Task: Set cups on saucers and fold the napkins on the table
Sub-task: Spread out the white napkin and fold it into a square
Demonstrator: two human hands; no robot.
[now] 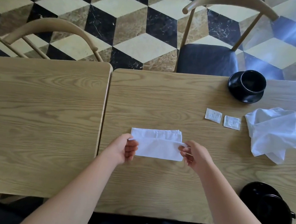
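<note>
Head view, looking down on two wooden tables pushed together.

Item: right-hand table (pixel 164 99), light oak grain, holding all the task's things. Left-hand table (pixel 37 116) sits just beside it at 9 o'clock, a narrow seam between them.

Item: folded napkin (pixel 157 147), white, a flat rectangle near the table's middle, with its upper layer raised along a horizontal fold line. The left hand (pixel 126 151) pinches the fold's left end between thumb and fingers; the right hand (pixel 194 158) pinches the right end in the same way. Both forearms reach in from 6 o'clock.

Item: crumpled napkin (pixel 272 133), white, loose and unfolded, at 3 o'clock from the folded one, well apart from it.

Item: two small white sachets (pixel 213 115) and (pixel 232 122), flat, side by side, between the folded napkin and the crumpled one, toward 2 o'clock.

Item: far cup (pixel 253 84), black, standing on a black far saucer (pixel 233 87) at 1 o'clock, near the table's far edge.

Item: near cup (pixel 274 211), black, handle pointing right, on a black near saucer (pixel 251 189) at 4 o'clock, near the table's front edge.

Item: two wooden chairs beyond the tables, one with a dark seat (pixel 206 59) at 12 o'clock, one (pixel 47 29) at 10 o'clock, on a patterned tile floor (pixel 136 25).
</note>
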